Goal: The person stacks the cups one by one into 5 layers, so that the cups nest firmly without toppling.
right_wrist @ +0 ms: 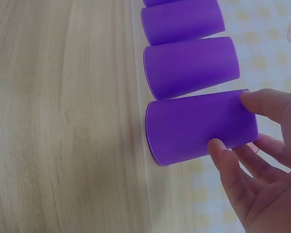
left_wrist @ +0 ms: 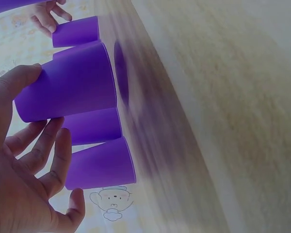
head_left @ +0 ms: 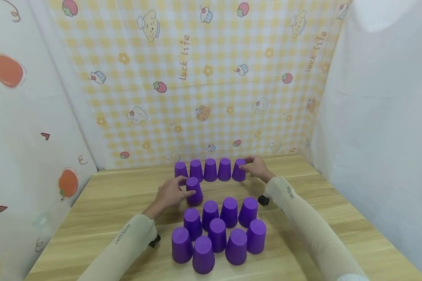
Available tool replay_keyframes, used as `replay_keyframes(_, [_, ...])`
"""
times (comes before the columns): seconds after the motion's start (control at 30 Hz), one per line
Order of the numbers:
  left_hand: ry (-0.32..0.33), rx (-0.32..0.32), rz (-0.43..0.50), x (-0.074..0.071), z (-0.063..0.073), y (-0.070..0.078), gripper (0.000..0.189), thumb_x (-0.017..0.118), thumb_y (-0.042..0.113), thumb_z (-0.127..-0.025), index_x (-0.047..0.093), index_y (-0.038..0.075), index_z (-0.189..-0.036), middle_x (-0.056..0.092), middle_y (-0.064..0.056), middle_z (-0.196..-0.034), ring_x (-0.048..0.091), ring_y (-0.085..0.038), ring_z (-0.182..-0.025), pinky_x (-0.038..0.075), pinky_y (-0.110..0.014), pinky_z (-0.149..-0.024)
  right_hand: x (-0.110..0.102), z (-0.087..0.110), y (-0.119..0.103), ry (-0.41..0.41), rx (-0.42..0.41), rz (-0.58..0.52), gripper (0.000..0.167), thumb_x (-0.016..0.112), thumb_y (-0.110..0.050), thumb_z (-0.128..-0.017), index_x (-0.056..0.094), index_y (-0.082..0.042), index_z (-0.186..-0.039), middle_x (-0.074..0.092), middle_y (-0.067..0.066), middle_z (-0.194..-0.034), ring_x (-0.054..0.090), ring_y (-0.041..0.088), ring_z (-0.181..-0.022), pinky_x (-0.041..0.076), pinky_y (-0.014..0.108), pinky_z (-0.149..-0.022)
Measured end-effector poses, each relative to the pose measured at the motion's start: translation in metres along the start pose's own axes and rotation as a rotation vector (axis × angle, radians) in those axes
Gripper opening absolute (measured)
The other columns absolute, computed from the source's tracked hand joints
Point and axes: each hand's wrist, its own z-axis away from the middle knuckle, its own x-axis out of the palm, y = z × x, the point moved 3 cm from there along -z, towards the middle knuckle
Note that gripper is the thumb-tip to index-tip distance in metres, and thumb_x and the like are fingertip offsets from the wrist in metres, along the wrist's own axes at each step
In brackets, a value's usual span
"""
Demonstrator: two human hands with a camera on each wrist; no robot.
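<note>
My left hand [head_left: 170,192] pinches an upside-down purple cup [head_left: 194,192] between thumb and fingers, just in front of the back row. In the left wrist view this cup [left_wrist: 70,82] hangs slightly above the tabletop, its dark shadow lying beyond the rim. Five more upside-down purple cups form that back row, the middle cup [head_left: 210,170] among them. At the row's right end, my right hand [head_left: 257,168] holds the last cup [head_left: 238,170] near its narrow upper end. The right wrist view shows the thumb and a finger on that cup [right_wrist: 199,126], its rim down at the wood.
Several more upside-down purple cups stand in a loose cluster nearer me, including a front cup [head_left: 203,255] and a right one [head_left: 256,237]. Behind the wooden table [head_left: 126,195] hangs a yellow checked cloth [head_left: 204,89]; white cloth [head_left: 372,117] hangs at the sides.
</note>
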Motion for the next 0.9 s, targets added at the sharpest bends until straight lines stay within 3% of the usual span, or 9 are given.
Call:
replay_keyframes(0.4, [-0.005, -0.026, 0.019, 0.001, 0.003, 0.0, 0.057, 0.08, 0.046, -0.08, 0.064, 0.015, -0.124, 0.069, -0.004, -0.122, 0.066, -0.017, -0.087, 0.035, -0.06, -0.095, 0.001, -0.007, 0.002, 0.029, -0.01, 0.022, 0.048, 0.071, -0.018, -0.093, 0.054, 0.007, -0.13, 0.057, 0.027, -0.131, 0.067, 0.04, -0.099, 0.058, 0.051, -0.078])
replay_keyframes(0.73, [0.034, -0.042, 0.045, -0.011, 0.001, 0.0, 0.065, 0.079, 0.047, -0.081, 0.06, 0.009, -0.131, 0.066, -0.013, -0.125, 0.062, -0.033, -0.111, 0.049, -0.056, -0.09, 0.002, -0.004, 0.007, -0.001, -0.022, -0.008, 0.05, 0.069, -0.01, -0.092, 0.051, 0.007, -0.135, 0.055, 0.028, -0.134, 0.062, 0.042, -0.109, 0.056, 0.053, -0.083])
replay_keyframes(0.9, [0.038, -0.04, 0.049, -0.018, -0.004, 0.0, 0.068, 0.078, 0.049, -0.081, 0.06, 0.01, -0.133, 0.066, -0.013, -0.123, 0.064, -0.031, -0.106, 0.053, -0.05, -0.084, -0.002, -0.003, 0.008, -0.013, -0.013, 0.029, 0.058, 0.069, -0.014, -0.09, 0.047, 0.006, -0.14, 0.054, 0.027, -0.136, 0.06, 0.042, -0.114, 0.058, 0.048, -0.081])
